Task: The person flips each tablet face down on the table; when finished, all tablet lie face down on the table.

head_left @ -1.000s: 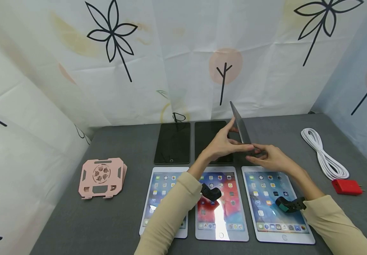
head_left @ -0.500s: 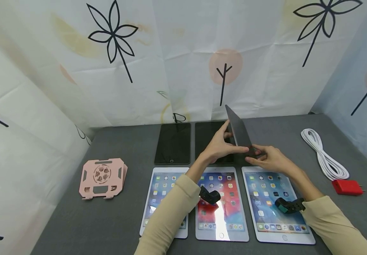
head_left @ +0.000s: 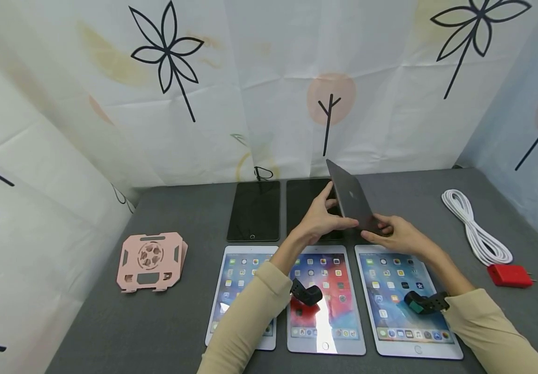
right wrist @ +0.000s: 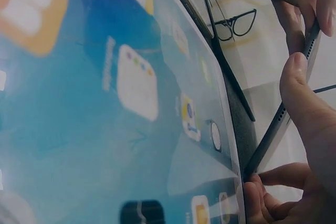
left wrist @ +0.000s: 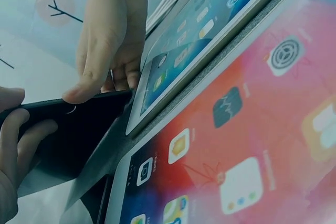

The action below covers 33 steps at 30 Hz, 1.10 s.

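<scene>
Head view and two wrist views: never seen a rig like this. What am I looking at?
There's no machine, just a person's two bare hands. The head view is shot from the wearer's head, looking forward and down; the others come from each wrist, looking at that hand's work. The left hand and right hand hold a dark tablet, tilted. On the grey surface lie two black-screened tablets, three lit white tablets, a pink stand, a white cable and a red charger.
</scene>
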Tool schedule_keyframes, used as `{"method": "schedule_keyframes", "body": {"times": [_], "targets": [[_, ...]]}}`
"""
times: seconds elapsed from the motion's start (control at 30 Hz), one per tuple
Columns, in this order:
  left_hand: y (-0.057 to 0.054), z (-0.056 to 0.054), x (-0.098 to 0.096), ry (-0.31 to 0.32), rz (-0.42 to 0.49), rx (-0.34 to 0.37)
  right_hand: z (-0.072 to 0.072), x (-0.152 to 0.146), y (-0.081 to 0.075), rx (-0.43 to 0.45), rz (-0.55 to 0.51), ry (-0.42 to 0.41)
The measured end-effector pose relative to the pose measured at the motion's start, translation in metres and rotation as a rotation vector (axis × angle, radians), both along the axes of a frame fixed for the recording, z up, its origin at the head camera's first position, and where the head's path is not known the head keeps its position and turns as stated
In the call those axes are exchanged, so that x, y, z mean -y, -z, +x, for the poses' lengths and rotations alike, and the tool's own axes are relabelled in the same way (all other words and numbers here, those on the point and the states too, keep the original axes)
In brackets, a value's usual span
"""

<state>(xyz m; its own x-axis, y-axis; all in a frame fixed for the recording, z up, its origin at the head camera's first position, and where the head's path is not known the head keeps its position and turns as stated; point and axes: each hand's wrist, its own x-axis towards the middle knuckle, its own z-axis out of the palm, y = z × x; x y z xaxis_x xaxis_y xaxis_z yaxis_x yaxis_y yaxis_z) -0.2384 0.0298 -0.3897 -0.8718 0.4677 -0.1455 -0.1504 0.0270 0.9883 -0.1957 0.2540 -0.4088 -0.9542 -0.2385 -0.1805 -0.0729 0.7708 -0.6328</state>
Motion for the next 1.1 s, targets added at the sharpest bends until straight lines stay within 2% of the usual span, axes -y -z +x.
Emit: {"method": "schedule_keyframes", "body": {"times": [0.17,0.37,0.57,0.8,0.97,1.1], "targets": [[0.001,0.002,-0.001,-0.029,0.072,0.119,0.0,-0.002,0.0,0.066,-0.045,0.052],[0.005,0.005,-0.004,-0.047,0.125,0.179,0.0,-0.008,0.001,0.071,-0.138,0.063],[0.013,0.008,-0.01,-0.029,0.122,0.157,0.001,-0.016,0.001,0.052,-0.203,0.081],[0.021,0.008,-0.023,0.026,0.12,0.102,0.003,-0.033,-0.002,0.081,-0.223,0.158],[0.025,0.007,-0.031,0.04,0.027,0.064,0.005,-0.042,-0.005,0.081,-0.195,0.181],[0.028,0.006,-0.034,0.048,-0.027,0.09,0.006,-0.046,-0.005,0.092,-0.167,0.191]]}}
